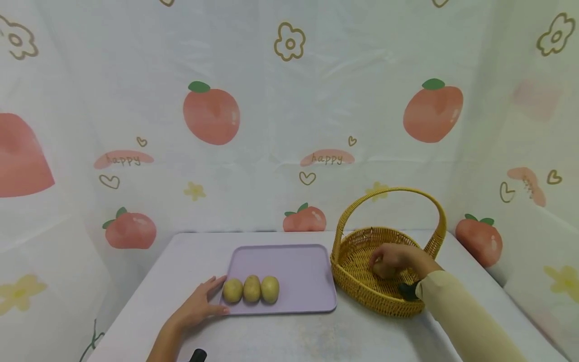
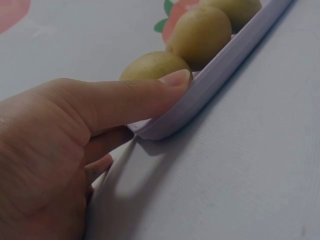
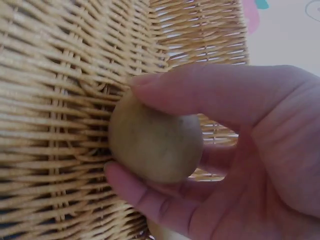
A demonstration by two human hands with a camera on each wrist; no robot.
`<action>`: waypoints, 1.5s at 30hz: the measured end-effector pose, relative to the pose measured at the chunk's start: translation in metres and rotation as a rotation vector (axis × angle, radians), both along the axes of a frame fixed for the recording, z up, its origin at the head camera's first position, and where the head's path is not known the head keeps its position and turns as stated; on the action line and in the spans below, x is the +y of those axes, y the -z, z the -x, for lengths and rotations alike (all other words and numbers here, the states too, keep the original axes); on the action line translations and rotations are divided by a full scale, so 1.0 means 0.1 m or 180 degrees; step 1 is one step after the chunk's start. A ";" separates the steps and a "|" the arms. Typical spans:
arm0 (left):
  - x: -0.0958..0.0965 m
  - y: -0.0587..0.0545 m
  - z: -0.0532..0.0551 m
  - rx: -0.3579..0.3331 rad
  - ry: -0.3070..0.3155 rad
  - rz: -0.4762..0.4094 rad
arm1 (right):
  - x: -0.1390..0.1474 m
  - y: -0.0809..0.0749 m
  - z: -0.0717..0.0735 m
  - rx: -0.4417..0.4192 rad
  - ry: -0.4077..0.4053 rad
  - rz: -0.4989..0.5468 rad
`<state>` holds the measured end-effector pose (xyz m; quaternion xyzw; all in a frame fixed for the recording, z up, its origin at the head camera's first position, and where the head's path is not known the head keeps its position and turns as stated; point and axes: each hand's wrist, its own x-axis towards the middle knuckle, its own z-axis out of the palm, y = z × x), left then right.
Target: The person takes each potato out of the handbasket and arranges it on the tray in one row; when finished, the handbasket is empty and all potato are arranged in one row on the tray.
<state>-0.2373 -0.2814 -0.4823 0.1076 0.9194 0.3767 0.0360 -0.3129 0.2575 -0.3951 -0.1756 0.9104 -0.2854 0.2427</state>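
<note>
My left hand [image 1: 196,306] is at the near left corner of a lilac tray [image 1: 300,276]. Its thumb lies straight along the front rim, and the other fingers spread toward the left side. Three potatoes stand side by side in the tray's left part: the left potato [image 1: 232,290], the middle potato [image 1: 252,288] and the right potato [image 1: 270,289]. Inside a wicker basket [image 1: 362,286], my right hand [image 1: 395,255] grips another potato [image 3: 155,140] between thumb and fingers. Part of a further potato [image 3: 165,231] shows below that hand in the right wrist view.
The basket's tall arched handle [image 1: 393,189] rises around the right forearm. A dark object [image 1: 409,290] sits beneath the right wrist, and another black one [image 1: 197,355] beside the left forearm. A printed curtain [image 1: 253,191] hangs behind the white table [image 1: 199,256].
</note>
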 end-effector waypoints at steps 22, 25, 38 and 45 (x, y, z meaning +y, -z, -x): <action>-0.02 0.02 0.00 0.0025 0.0038 -0.0012 | -0.30 -0.14 -0.14 0.0644 -0.0084 0.0949; -0.01 0.01 0.00 0.0027 0.0023 -0.0010 | -0.35 -0.16 -0.20 0.0701 -0.0092 0.1013; 0.00 0.00 0.00 0.0029 -0.0002 -0.0018 | -0.66 -0.19 -0.50 0.0744 -0.0312 0.1316; 0.01 0.00 0.00 0.0000 -0.0025 0.0010 | -0.93 -0.13 -0.56 0.0757 -0.0556 0.1450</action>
